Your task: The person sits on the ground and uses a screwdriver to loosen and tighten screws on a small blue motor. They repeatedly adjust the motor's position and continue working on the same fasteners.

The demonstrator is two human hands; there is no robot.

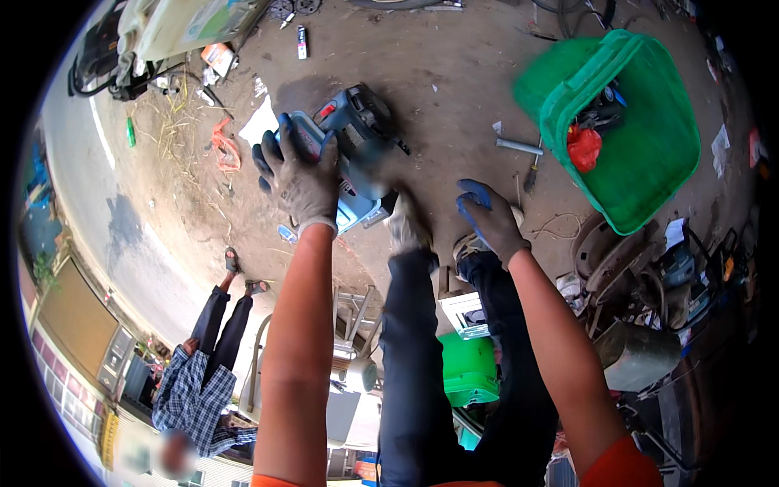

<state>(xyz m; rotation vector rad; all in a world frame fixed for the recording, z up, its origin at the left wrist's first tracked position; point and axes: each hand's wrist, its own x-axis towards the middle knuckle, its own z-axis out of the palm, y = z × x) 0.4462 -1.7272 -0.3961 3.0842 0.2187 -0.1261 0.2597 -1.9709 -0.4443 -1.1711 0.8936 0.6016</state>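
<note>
My left hand [300, 174], in a grey glove with blue fingertips, grips the light blue side of a blue-and-dark-grey machine [361, 122] on the dirt ground. The machine has a small red part on top; some of it is blurred or hidden by the hand. My right hand [487, 215], gloved alike, hangs in the air right of the machine, fingers slightly bent and apart, holding nothing. My shoe [406, 219] is against or very near the machine's lower end.
At the right lie a green bin [665, 154] holding dark items and a red bag, a metal tube [517, 146], a screwdriver [531, 174] and piled parts [633, 341]. Another green bin [466, 373] sits behind my legs. A person in a checked shirt [195, 381] stands at left, near a road.
</note>
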